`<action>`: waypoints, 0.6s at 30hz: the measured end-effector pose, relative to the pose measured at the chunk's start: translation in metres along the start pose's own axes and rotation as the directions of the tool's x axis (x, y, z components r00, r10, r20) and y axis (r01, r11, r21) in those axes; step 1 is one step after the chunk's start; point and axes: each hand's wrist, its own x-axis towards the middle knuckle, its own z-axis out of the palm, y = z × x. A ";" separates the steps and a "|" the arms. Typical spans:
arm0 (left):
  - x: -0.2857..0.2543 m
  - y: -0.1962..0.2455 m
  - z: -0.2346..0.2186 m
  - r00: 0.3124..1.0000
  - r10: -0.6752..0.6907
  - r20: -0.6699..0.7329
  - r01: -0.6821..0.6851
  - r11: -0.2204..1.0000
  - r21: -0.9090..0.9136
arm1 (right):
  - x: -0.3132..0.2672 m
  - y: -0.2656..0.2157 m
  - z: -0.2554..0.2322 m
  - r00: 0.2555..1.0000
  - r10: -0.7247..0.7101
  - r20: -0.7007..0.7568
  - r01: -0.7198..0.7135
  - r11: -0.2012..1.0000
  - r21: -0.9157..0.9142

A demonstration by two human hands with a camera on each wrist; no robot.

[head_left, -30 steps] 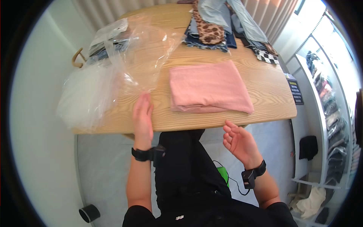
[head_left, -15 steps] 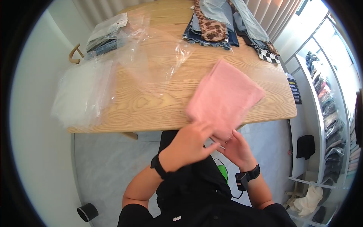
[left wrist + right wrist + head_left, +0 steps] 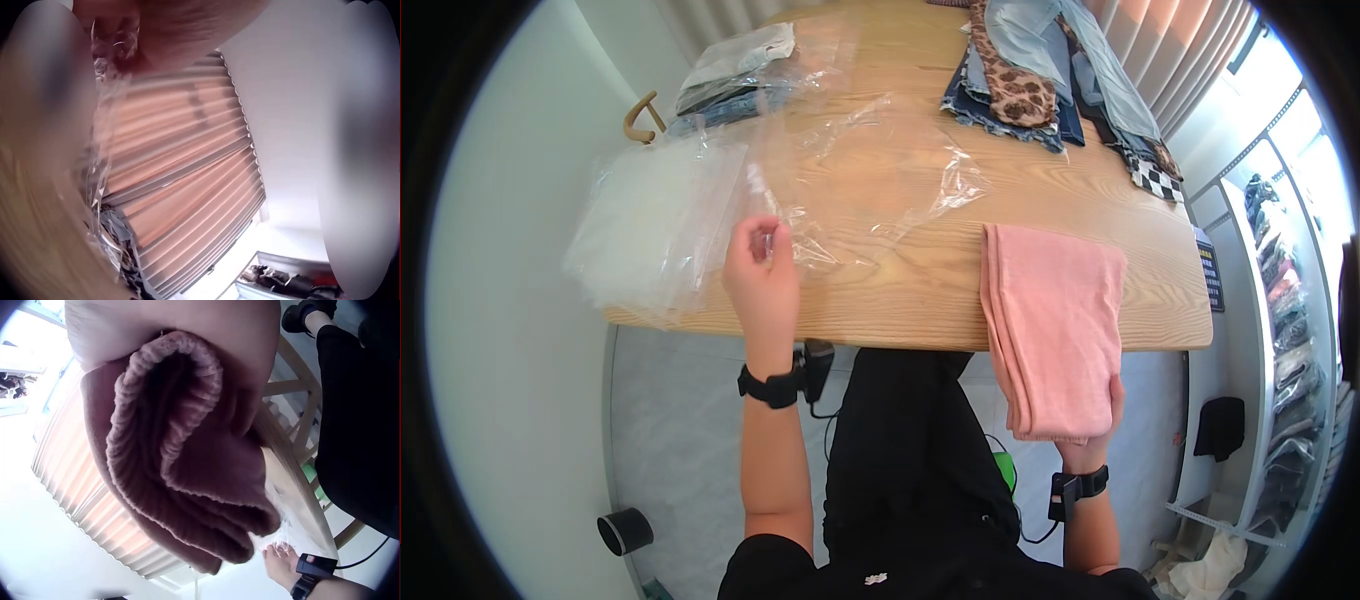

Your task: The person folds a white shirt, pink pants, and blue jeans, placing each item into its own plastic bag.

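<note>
At the tabletop (image 3: 880, 305) edge, the right grip (image 3: 1088, 454) is holding folded pink cloth (image 3: 1055, 330) from beneath its near end — left grip (image 3: 762, 285) pinching clear plastic (image 3: 880, 190).

Folded lengthwise into a soft, layered rectangle: pink garment (image 3: 1055, 325), gripped at the near end by the right hand (image 3: 1098, 442), reaching from past the front edge out over the counter (image 3: 900, 300), with a gathered edge curled inward. Lying slack and wrinkled over the counter: clear plastic bag (image 3: 880, 180), empty, shiny along creases, pinched near one side by the left hand (image 3: 763, 290).
</note>
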 end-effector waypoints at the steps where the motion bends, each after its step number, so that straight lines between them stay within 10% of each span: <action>1: -0.004 -0.004 -0.002 0.986 -0.163 -0.041 0.145 0.947 -0.287 | 0.002 0.001 -0.005 0.999 -0.051 0.004 0.051 0.998 -0.029; 2: -0.012 -0.009 0.000 0.985 -0.164 -0.052 0.143 0.948 -0.285 | 0.002 0.002 -0.005 0.996 -0.085 0.004 0.085 0.996 -0.013; 4: -0.035 -0.013 0.004 0.917 -0.394 0.067 0.296 0.556 -0.777 | 0.003 -0.002 -0.020 0.992 -0.116 0.043 0.115 0.993 0.030; 8: -0.083 0.006 -0.001 0.874 -0.464 0.145 0.411 0.546 -0.730 | -0.005 -0.003 -0.002 0.980 -0.136 0.148 0.122 0.988 0.096; 11: -0.108 0.007 -0.012 0.920 -0.220 0.324 0.360 0.800 -0.479 | -0.006 -0.002 0.001 0.981 -0.103 0.162 0.097 0.994 0.046; 14: -0.095 0.039 -0.040 0.600 -0.303 0.741 0.526 0.847 -0.079 | -0.002 0.000 0.001 0.981 -0.084 0.173 0.084 0.996 0.009; 18: -0.092 0.053 -0.062 0.765 -0.067 0.640 0.208 0.967 -0.148 | -0.004 0.000 -0.001 0.982 -0.066 0.178 0.069 0.998 -0.010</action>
